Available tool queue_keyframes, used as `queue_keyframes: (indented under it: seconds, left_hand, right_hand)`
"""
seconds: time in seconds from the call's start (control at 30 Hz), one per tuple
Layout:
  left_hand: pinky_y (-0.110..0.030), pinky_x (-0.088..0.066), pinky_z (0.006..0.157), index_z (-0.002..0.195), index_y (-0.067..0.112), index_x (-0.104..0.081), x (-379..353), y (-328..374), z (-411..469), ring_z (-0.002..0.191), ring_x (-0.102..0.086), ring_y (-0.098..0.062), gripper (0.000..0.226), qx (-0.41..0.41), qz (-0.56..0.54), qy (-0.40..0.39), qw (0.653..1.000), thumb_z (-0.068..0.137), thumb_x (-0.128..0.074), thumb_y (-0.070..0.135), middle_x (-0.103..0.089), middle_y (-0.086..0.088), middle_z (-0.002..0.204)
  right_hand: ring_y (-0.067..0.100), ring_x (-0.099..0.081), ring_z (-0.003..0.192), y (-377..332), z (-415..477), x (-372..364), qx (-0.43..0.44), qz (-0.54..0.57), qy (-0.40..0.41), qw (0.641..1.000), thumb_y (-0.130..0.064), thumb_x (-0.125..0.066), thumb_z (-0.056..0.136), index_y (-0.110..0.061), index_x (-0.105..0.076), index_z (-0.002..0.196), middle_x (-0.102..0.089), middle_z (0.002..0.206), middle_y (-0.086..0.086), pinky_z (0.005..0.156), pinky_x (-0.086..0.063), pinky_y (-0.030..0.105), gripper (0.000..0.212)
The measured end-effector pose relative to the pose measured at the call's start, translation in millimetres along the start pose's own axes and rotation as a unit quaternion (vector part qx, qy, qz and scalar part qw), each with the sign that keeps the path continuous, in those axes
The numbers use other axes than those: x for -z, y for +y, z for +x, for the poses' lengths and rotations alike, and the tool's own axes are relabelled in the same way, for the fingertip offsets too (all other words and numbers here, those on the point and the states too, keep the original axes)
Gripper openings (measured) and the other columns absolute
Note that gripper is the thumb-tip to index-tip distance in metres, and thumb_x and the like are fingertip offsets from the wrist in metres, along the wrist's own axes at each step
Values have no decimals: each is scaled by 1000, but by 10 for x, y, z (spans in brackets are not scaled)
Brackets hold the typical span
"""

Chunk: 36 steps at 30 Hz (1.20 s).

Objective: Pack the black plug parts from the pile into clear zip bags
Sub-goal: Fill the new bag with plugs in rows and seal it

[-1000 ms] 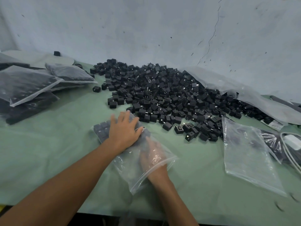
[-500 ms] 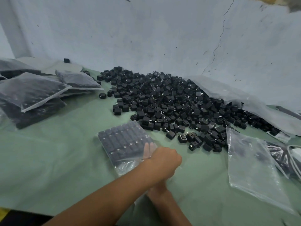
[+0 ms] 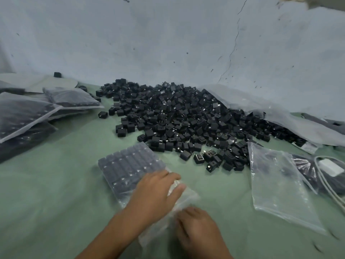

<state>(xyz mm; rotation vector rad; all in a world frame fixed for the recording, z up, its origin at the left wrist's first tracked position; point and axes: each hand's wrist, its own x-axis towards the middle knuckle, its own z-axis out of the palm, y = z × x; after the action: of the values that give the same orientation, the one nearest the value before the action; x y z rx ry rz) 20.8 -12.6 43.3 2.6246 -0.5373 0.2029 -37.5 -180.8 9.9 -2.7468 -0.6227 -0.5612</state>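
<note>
Filled bags point(image 3: 28, 116) sit at nine o'clock. My left hand point(image 3: 155, 193) presses flat on the bag point(image 3: 188, 198) of plugs point(image 3: 128, 161). My right hand point(image 3: 196, 223) touches its mouth, too blurred to tell its grip. The pile point(image 3: 186, 118) is at twelve, crowding the bag. An empty bag point(image 3: 276, 184) and a cable point(image 3: 325, 184) lie at three.

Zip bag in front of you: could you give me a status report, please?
Left hand flat on the zip bag, pressing it down. Right hand at its mouth, grip blurred. Plug parts in rows inside. Pile clear of the hands.
</note>
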Motion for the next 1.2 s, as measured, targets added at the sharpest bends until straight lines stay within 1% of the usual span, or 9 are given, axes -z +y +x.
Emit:
queue_keyframes:
  seconds: [0.1,0.2,0.37,0.53,0.8,0.9,1.03,1.1,1.2]
  left_hand:
    - [-37,-40,107,128,32,-66,20,-416,-221,121,-55,-12,59,72,-17,66,995,97,-28,65,-62,13,128]
    - [-49,-30,118,138,23,-63,-38,-771,-308,141,-41,-32,63,199,-6,110,974,96,-36,62,-48,-8,152]
    - [-40,-7,125,152,31,-45,-133,-853,-199,156,-4,-23,65,256,-83,138,953,92,-38,58,-14,-1,169]
    - [-44,-10,126,142,24,-58,-284,-879,19,155,-12,-28,43,273,-39,145,950,104,-48,40,-33,-5,163]
    - [-39,-5,126,141,19,-59,-322,-840,290,154,-14,-30,42,285,-43,145,947,104,-49,36,-37,-9,161]
    - [-46,-14,125,143,23,-57,-265,-890,195,155,-15,-26,45,271,-38,114,955,103,-50,41,-32,-4,164]
    - [-52,-37,114,123,17,-72,-170,-772,7,138,-48,-28,34,184,4,142,973,100,-57,37,-55,-8,148]
    - [-51,-51,100,110,12,-76,-137,-642,-58,114,-65,-29,42,95,-10,176,980,93,-54,43,-69,-8,125]
    - [-39,-52,92,111,19,-74,-86,-367,-109,101,-62,-20,50,22,-12,129,991,89,-50,58,-66,4,109]
  right_hand:
    - [9,-66,78,392,15,142,-143,36,16,989,-32,-59,85,-34,-68,96,-69,89,-16,64,-52,26,14]
    - [17,-59,101,862,325,113,-183,4,29,983,-16,-57,92,-25,-65,117,-61,112,-6,75,-48,32,28]
    - [25,-44,122,1329,725,-191,-246,-36,-34,968,-17,-53,95,-22,-45,145,-39,145,5,89,-52,37,51]
    - [25,-49,107,1425,684,-451,-252,-24,41,967,-17,-62,89,-19,-55,132,-43,128,6,70,-53,36,43]
    - [9,-52,103,1461,641,-430,-271,137,102,947,-33,-61,93,-30,-52,117,-54,109,-17,81,-43,27,26]
    - [0,-61,85,1440,609,-351,-319,257,117,905,-35,-63,92,-40,-51,111,-62,98,-21,77,-49,26,22]
    - [-7,-64,88,1331,495,-242,-359,380,155,838,-36,-70,88,-41,-62,106,-70,97,-21,76,-47,12,21]
    - [2,-69,84,1227,442,-187,-376,486,163,772,-25,-71,89,-36,-70,99,-73,100,-13,75,-52,17,15]
    - [17,-64,64,1014,377,-65,-381,598,159,686,-10,-63,94,-22,-70,99,-71,99,8,56,-52,26,15]
